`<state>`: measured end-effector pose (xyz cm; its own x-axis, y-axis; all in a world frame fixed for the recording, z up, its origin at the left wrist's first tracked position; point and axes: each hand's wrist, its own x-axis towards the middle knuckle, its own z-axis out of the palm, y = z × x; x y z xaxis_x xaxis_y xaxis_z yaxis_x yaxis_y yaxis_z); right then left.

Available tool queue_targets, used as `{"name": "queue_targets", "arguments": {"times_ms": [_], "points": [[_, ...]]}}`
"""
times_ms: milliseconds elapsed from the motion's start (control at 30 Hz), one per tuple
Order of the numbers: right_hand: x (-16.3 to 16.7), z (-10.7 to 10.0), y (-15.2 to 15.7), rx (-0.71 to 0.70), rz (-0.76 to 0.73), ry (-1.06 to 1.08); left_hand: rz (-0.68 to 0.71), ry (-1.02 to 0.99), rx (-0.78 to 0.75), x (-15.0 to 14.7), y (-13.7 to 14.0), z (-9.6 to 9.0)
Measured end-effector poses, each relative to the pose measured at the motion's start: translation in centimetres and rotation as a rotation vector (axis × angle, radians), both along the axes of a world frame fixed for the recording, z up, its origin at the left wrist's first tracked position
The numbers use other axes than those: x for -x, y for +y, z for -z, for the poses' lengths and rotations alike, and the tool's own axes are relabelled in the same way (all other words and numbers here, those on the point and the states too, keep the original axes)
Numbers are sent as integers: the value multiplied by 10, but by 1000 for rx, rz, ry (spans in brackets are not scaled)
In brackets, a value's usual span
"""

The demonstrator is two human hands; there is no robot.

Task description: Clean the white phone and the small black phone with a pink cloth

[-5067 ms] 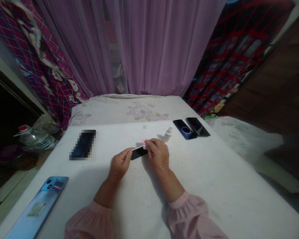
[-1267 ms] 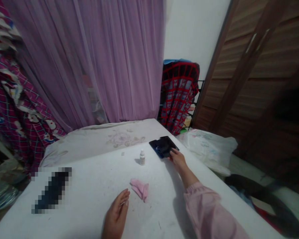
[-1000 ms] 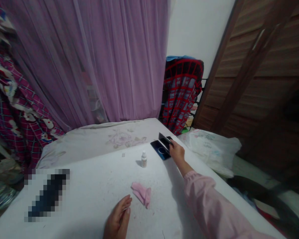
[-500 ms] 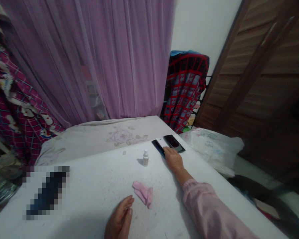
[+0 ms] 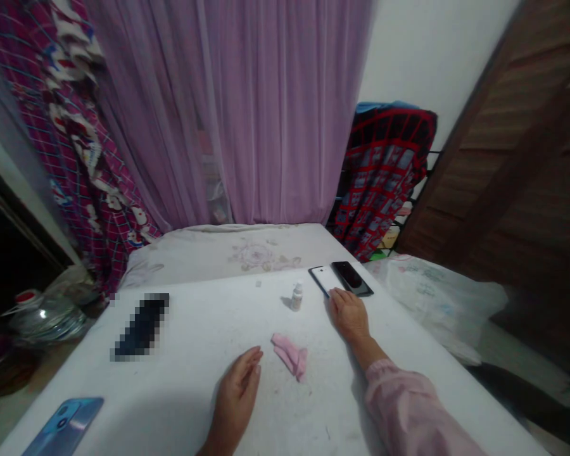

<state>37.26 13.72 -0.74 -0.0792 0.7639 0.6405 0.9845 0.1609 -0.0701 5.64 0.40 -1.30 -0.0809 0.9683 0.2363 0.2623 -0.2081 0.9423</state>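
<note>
At the far right of the white table, my right hand (image 5: 349, 315) has its fingers closed on the near end of a white phone (image 5: 327, 278). The phone lies flat, with a dark rim or dark thing showing along its edges; the part under my fingers is hidden. Just right of it lies a black phone (image 5: 350, 277) with a glossy face. My left hand (image 5: 240, 389) rests at the near middle, fingers loosely curved and apart from the thumb, holding nothing. A crumpled pink cloth (image 5: 291, 356) lies between my hands. Beyond it stands a small white bottle (image 5: 297, 297), upright.
A blue phone (image 5: 66, 425) lies back-up at the near left table edge. Behind it is a dark, pixelated object (image 5: 142, 326). A tiny pale square (image 5: 258, 284) sits near the far edge. A plastic bag (image 5: 427, 291) hangs at the right; a large clear bottle (image 5: 47, 316) stands left.
The view has swung left, bringing the blue phone into sight. The white phone, tilted over the dark thing before, now lies flatter with my right hand at its near end.
</note>
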Motion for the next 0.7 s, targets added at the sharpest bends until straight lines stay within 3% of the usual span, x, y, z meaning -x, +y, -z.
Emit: {"name": "queue_targets", "arguments": {"times_ms": [133, 267, 400, 533, 700], "points": [[16, 3, -31, -124, -20, 200, -212, 90, -35, 47, 17, -9], [49, 2, -70, -142, -158, 354, -558, 463, -110, 116, 34, -22], [87, -2, -96, -16, -360, 388, -818, 739, 91, 162, 42, -30], [113, -5, -107, 113, -450, 375, -870, 855, 236, 181, 43, -34], [126, -8, -111, 258, -471, 269, -790, 955, 334, 193, 45, -42]]}}
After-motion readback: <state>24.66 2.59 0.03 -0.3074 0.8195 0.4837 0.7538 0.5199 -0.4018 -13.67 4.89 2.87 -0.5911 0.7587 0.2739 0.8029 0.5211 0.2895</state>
